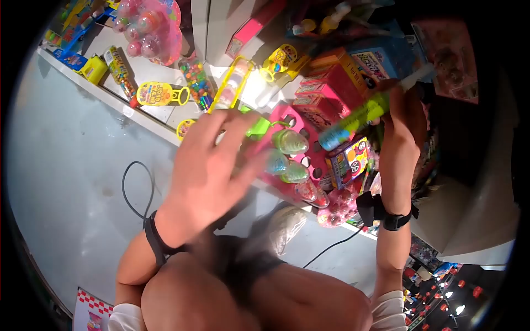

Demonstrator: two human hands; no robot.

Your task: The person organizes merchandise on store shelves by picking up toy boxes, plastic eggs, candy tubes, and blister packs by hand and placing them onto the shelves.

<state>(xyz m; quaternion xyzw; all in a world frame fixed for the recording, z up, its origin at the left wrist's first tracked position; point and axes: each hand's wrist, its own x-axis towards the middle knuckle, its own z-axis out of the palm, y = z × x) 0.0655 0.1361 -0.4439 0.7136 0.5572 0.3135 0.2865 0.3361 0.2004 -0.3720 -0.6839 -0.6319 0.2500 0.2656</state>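
My right hand (406,113) is closed around a green tube (361,118) with a blue end, raised at a slant over the candy boxes. Beyond that hand, a pale, blurred tip pokes out. My left hand (207,163) is smeared by motion, its fingers bent near a bright green piece (258,128) and a yellow-framed pack (232,85). Whether it holds anything is unclear. Beside its thumb, a pink holder (314,148) with round holes carries several clear-domed candies (291,142) in green, blue and red.
Pink boxes (323,94) and a purple box (350,161) crowd the right side of the shelf. Along its left lie a yellow-labelled toy (157,94), candy tubes (196,80) and a pink ball pack (144,30). A black cable (128,187) loops on the floor.
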